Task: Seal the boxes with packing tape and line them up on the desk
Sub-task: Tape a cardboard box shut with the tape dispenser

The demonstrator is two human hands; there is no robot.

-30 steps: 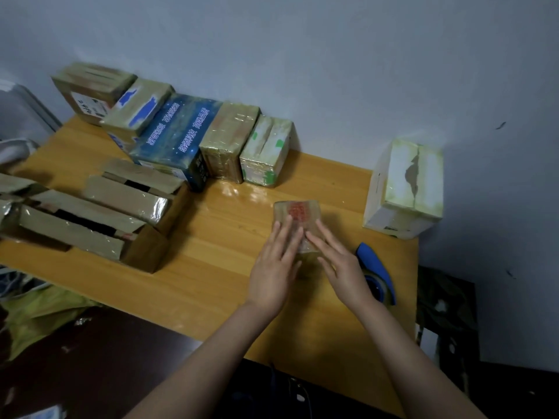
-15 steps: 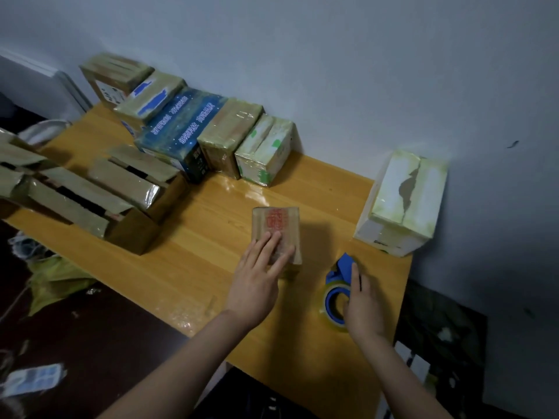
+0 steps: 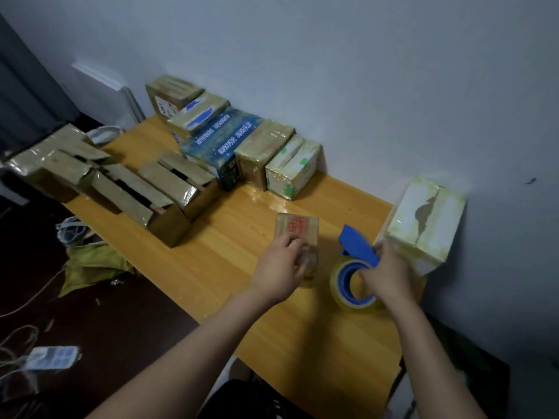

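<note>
A small brown box with red print [image 3: 298, 229] lies on the wooden desk [image 3: 230, 267]. My left hand [image 3: 282, 269] lies over its near end with the fingers curled on it. To its right stands a blue tape dispenser [image 3: 355, 261] with a clear roll of tape. My right hand [image 3: 385, 272] grips the dispenser at its blue handle. Several taped boxes stand in a row [image 3: 242, 146] along the wall at the back.
A white torn-top box [image 3: 423, 225] stands at the desk's right edge, close to my right hand. Several brown boxes with open flaps [image 3: 145, 192] crowd the desk's left side. Cables, a yellow bag [image 3: 90, 267] and a power strip lie on the dark floor at the left.
My right hand left the small box, reached the tape dispenser and now grips it, tilted up. My left hand stayed on the box and its fingers curled. The view swung left.
</note>
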